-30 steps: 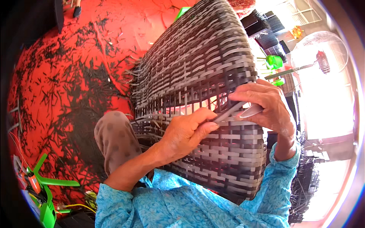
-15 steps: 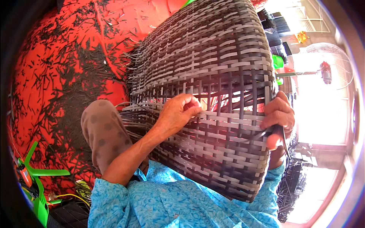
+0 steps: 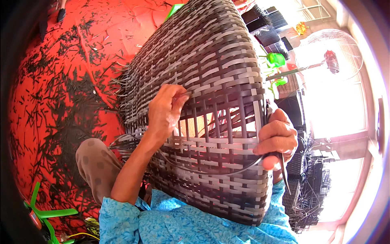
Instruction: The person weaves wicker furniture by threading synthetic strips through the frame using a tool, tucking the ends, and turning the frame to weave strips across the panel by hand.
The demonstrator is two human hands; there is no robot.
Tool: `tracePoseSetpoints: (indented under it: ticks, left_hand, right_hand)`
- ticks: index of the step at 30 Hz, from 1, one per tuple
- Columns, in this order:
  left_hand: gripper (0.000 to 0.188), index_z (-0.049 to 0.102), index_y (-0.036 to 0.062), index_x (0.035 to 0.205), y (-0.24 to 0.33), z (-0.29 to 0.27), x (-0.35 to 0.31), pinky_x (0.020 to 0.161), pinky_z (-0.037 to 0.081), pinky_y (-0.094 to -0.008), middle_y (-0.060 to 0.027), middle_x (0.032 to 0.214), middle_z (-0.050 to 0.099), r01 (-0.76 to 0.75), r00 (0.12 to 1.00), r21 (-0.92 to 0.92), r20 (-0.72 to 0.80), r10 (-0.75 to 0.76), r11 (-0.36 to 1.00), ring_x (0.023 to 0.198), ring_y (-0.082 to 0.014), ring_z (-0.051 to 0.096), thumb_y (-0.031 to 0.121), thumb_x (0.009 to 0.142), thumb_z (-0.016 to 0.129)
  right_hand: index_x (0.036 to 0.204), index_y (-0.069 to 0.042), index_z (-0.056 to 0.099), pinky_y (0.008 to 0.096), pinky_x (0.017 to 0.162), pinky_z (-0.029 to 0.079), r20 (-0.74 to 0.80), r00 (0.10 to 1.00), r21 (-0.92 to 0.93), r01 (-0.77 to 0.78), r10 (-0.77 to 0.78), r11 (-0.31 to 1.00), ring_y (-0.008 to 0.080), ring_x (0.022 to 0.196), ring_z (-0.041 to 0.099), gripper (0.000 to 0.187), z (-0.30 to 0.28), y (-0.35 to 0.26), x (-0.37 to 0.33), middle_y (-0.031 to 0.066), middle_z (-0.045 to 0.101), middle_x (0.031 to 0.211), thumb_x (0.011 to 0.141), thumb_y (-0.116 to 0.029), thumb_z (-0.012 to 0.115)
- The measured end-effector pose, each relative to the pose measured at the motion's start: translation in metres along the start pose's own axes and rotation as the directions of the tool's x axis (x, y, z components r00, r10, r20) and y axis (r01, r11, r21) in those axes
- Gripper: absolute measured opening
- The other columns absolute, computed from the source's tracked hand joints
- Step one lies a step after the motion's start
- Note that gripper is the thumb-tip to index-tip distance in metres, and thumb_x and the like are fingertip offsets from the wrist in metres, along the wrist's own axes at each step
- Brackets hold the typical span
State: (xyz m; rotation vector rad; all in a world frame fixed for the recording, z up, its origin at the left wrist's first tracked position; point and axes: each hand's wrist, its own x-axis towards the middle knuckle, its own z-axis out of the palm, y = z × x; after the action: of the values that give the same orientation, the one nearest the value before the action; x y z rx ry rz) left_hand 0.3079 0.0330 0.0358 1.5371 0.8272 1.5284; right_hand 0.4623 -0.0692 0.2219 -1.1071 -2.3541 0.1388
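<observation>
A large woven panel of flat grey and black plastic strips leans across my lap. An open gap, crossed only by upright strips, lies between its upper and lower woven bands. At the gap's upper left edge, my left hand is closed, thumb and forefinger pinching a strip against the weave. My right hand is wrapped around the panel's right edge, gripping a dark flat strip. That strip bows across the lower band toward the left, while its other end hangs below the right fingers.
Black strip cuttings litter the red floor sheet. My bent knee is left of the panel. A green-legged object stands at lower left. At right are a fan and stacked dark woven pieces. A foot shows at top left.
My left hand has risen from the gap's lower edge to its upper edge. A dark strip now curves across the lower band. The panel appears farther left in the view.
</observation>
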Motion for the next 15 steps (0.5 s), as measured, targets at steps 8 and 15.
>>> tracePoseSetpoints:
  ticks: [8, 15]
  left_hand:
    - [0.016, 0.054, 0.0021, 0.081, 0.030, 0.021, 0.017, 0.054, 0.040, -0.0261, -0.0066, 0.072, 0.049, -0.124, 0.984, 0.032, 0.131, 0.119, 0.992, 0.058, -0.0154, 0.047, 0.002, 0.072, 0.067]
    - [0.017, 0.054, 0.0034, 0.085, 0.050, 0.032, 0.025, 0.054, 0.044, -0.0308, -0.0078, 0.079, 0.054, -0.093, 0.978, 0.109, 0.198, 0.070, 0.990, 0.060, -0.0227, 0.053, 0.002, 0.073, 0.066]
  right_hand:
    - [0.058, -0.007, 0.064, 0.0300, 0.054, 0.032, -0.071, 0.983, 0.171, 0.178, -0.168, 0.969, 0.0166, 0.055, 0.041, 0.048, -0.013, 0.019, -0.006, 0.0021, 0.054, 0.059, 0.064, -0.054, 0.066]
    - [0.062, -0.005, 0.063, 0.0287, 0.056, 0.032, -0.350, 0.917, 0.312, 0.306, -0.191, 0.899, 0.0170, 0.055, 0.043, 0.027, -0.025, 0.036, -0.022, 0.0065, 0.054, 0.062, 0.067, -0.031, 0.070]
